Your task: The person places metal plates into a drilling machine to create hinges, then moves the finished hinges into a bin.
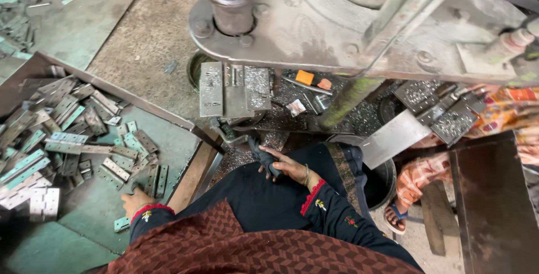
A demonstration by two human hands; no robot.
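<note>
My left hand reaches into a shallow metal tray on the left. Its fingers curl down onto a grey hinge plate at the edge of a pile of hinges; whether they grip it is hidden. My right hand rests on my dark-clothed lap and is closed around a dark cloth-wrapped lever handle. The lever runs up toward the die block of a heavy grey press.
Another person sits at the right in orange patterned clothing, with a sandalled foot on the floor. A dark metal plate lies at the far right. Perforated metal blocks, metal chips and more hinges lie around.
</note>
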